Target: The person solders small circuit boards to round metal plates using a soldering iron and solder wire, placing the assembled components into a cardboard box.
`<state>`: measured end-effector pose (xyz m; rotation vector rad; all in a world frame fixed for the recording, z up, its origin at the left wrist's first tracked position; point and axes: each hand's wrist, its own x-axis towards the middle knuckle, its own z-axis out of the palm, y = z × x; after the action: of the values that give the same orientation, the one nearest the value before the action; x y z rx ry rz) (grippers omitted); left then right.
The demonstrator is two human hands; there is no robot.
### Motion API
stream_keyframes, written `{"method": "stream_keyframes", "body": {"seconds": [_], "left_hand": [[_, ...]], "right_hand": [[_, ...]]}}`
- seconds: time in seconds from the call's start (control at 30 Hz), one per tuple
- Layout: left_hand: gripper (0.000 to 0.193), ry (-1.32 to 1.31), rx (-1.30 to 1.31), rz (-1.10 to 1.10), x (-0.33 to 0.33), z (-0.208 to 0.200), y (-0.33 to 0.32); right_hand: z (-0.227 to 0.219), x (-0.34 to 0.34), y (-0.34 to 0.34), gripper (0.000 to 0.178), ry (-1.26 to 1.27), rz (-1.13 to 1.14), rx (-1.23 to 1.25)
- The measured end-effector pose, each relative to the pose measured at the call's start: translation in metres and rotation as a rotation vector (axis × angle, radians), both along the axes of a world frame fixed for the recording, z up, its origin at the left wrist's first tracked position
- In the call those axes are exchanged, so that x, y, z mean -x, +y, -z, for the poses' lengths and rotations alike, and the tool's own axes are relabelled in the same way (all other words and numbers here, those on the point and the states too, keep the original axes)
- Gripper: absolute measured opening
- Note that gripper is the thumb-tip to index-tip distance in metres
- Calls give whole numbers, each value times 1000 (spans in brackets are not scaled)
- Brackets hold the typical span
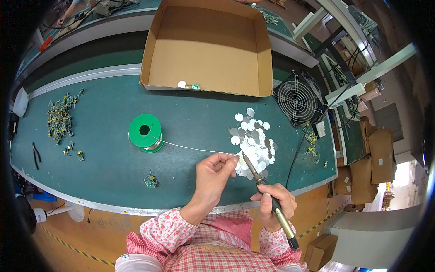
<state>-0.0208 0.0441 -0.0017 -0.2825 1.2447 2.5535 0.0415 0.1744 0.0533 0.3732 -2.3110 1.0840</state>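
Note:
Between the thumb and fingers of my left hand (213,177) runs a thin solder wire (195,148), drawn from a green spool (146,132) standing on the table. My right hand (275,204) grips a soldering iron (282,218), brass-coloured with a dark grip. The iron's tip points up and left, close to the wire's end beside my left fingertips. Whether tip and wire touch, I cannot tell. Right under them spreads a pile of white and grey round discs (259,140). A small green circuit board (150,181) with wires lies left of my left hand.
A cardboard box (206,54) stands at the back, with a disc and small board on its front edge. A black fan (297,99) sits at right. Small wired parts lie in heaps at left (60,119) and right (311,140). Pliers (36,156) rest far left.

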Motion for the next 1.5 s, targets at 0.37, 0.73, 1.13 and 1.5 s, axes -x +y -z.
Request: {"method": "stream_keyframes", "body": {"seconds": [0.37, 0.73, 1.13, 1.5], "left_hand": [[13, 28, -64, -49, 0, -5, -1], [13, 37, -43, -28, -2, -4, -2], [12, 11, -2, -30, -5, -5, -7], [16, -29, 11, 227, -24, -11, -5]], "right_hand": [[0, -5, 3, 18, -21, -46, 13], [-2, 0, 2, 14, 34, -39, -144], [12, -7, -2, 13, 12, 153, 191], [37, 2, -13, 30, -260, 230, 540]]}}
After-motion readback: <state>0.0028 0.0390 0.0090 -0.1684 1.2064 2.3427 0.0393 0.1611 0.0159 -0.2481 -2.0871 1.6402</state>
